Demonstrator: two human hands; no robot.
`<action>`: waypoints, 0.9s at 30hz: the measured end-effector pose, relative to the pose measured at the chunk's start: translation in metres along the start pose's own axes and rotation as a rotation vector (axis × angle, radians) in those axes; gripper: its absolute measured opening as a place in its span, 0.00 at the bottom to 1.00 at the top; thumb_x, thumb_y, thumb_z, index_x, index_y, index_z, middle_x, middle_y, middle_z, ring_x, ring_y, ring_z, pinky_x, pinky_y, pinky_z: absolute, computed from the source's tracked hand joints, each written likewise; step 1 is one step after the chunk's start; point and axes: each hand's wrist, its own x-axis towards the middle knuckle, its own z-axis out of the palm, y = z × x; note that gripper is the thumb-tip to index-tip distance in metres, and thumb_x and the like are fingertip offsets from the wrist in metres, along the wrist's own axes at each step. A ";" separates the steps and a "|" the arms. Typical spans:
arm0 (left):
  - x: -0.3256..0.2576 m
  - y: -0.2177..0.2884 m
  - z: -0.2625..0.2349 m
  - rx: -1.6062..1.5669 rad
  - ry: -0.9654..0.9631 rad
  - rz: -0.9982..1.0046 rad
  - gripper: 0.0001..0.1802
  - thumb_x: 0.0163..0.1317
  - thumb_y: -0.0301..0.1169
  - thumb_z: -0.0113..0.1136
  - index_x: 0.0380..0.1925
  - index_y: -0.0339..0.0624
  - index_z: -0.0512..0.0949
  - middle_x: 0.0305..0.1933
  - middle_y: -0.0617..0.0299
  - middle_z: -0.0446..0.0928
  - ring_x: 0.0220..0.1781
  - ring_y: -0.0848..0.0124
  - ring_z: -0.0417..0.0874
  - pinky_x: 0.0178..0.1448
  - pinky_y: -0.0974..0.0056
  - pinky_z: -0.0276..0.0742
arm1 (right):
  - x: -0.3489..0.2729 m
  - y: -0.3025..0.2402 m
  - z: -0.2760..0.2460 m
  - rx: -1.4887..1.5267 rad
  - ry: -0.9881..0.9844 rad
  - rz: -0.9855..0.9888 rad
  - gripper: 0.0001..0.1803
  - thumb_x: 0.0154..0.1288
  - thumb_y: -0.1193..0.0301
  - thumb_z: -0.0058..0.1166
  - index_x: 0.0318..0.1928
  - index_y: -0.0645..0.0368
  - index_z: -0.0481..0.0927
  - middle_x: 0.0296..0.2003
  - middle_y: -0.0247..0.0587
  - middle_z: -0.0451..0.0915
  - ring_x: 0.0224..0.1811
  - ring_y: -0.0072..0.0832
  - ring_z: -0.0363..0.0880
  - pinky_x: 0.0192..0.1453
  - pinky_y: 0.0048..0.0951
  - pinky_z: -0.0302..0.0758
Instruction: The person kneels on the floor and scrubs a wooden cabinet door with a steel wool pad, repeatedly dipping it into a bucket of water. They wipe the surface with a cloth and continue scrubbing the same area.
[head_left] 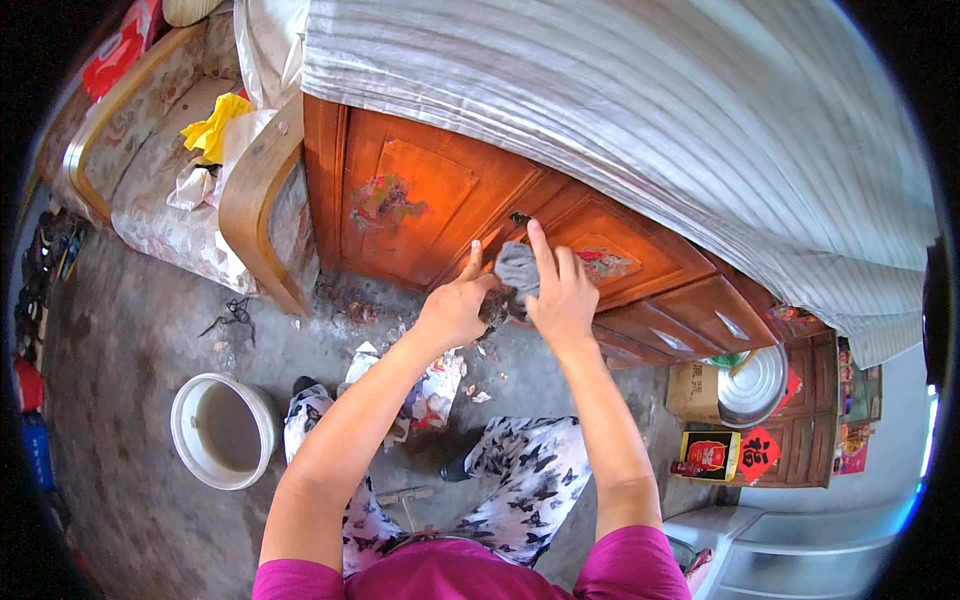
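A crumpled grey rag (517,268) is bunched between my two hands, in front of an orange-brown wooden cabinet (400,240). My left hand (455,310) grips its left side, with the index finger stretched up toward the cabinet door. Below the left thumb hangs a dark, dirty clump (493,308); whether it belongs to the rag I cannot tell. My right hand (563,303) closes on the rag's right side, its index finger pointing up beside a small dark door handle (520,217). Torn, colourful sticker remains (386,203) cling to the left door panel.
A white bucket (225,430) of murky water stands on the grey floor at left. Paper scraps (435,388) lie between my legs. A wood-armed sofa (265,190) adjoins the cabinet; a striped cloth (620,90) drapes its top. Cartons (692,392) and a round metal lid (752,388) sit at right.
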 end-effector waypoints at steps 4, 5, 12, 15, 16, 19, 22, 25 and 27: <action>-0.003 -0.011 0.009 0.041 0.050 0.027 0.18 0.57 0.29 0.67 0.49 0.52 0.83 0.82 0.29 0.51 0.54 0.45 0.88 0.58 0.48 0.82 | -0.013 0.008 -0.009 0.085 0.010 0.172 0.48 0.46 0.79 0.69 0.72 0.39 0.73 0.46 0.39 0.76 0.50 0.45 0.82 0.49 0.46 0.84; -0.003 -0.010 0.013 0.036 0.037 0.036 0.18 0.57 0.29 0.67 0.49 0.52 0.83 0.83 0.29 0.50 0.54 0.45 0.88 0.57 0.48 0.82 | -0.027 0.018 -0.005 0.179 0.027 0.295 0.43 0.47 0.79 0.69 0.67 0.41 0.75 0.48 0.40 0.76 0.51 0.46 0.82 0.51 0.47 0.84; 0.000 -0.009 0.027 0.068 0.010 0.013 0.22 0.53 0.25 0.66 0.50 0.53 0.83 0.84 0.30 0.47 0.54 0.43 0.87 0.57 0.48 0.83 | -0.018 0.028 0.004 0.599 0.665 0.396 0.19 0.52 0.85 0.54 0.46 0.60 0.77 0.48 0.44 0.75 0.55 0.41 0.75 0.65 0.40 0.70; 0.010 -0.002 0.035 0.066 0.025 0.026 0.24 0.52 0.24 0.66 0.52 0.53 0.83 0.84 0.30 0.47 0.54 0.43 0.87 0.57 0.49 0.83 | 0.027 0.026 -0.004 0.404 0.803 0.219 0.21 0.50 0.87 0.57 0.46 0.57 0.79 0.49 0.44 0.75 0.57 0.43 0.74 0.65 0.44 0.71; 0.012 -0.002 0.037 0.064 0.030 0.028 0.24 0.52 0.23 0.67 0.52 0.53 0.83 0.84 0.29 0.47 0.54 0.42 0.87 0.57 0.49 0.83 | 0.036 0.028 0.001 0.324 0.785 0.177 0.22 0.50 0.87 0.59 0.46 0.56 0.79 0.49 0.44 0.75 0.57 0.44 0.74 0.65 0.45 0.71; 0.020 0.002 0.053 0.018 0.073 0.048 0.21 0.53 0.25 0.67 0.50 0.52 0.82 0.82 0.27 0.50 0.53 0.43 0.88 0.57 0.49 0.83 | 0.026 0.041 0.042 0.256 0.734 0.181 0.21 0.51 0.83 0.65 0.46 0.56 0.77 0.48 0.47 0.74 0.57 0.46 0.74 0.64 0.46 0.72; 0.020 -0.005 0.056 0.012 0.066 0.065 0.20 0.54 0.26 0.67 0.49 0.51 0.82 0.81 0.26 0.52 0.53 0.44 0.88 0.57 0.48 0.83 | -0.012 0.034 0.073 0.355 0.602 0.308 0.21 0.55 0.79 0.66 0.49 0.59 0.74 0.49 0.51 0.74 0.56 0.51 0.75 0.63 0.50 0.72; 0.016 -0.012 0.051 0.020 0.067 0.075 0.20 0.54 0.26 0.67 0.49 0.50 0.81 0.81 0.25 0.53 0.53 0.44 0.88 0.57 0.48 0.83 | -0.042 0.022 0.082 0.412 0.298 0.360 0.25 0.56 0.76 0.63 0.55 0.50 0.76 0.47 0.50 0.79 0.50 0.56 0.82 0.51 0.52 0.81; 0.013 -0.013 0.044 0.035 0.067 0.079 0.21 0.53 0.26 0.67 0.49 0.49 0.81 0.80 0.25 0.53 0.53 0.44 0.88 0.57 0.48 0.83 | -0.048 0.015 0.076 0.339 0.171 0.255 0.33 0.59 0.71 0.67 0.65 0.38 0.75 0.46 0.48 0.81 0.44 0.54 0.85 0.43 0.52 0.84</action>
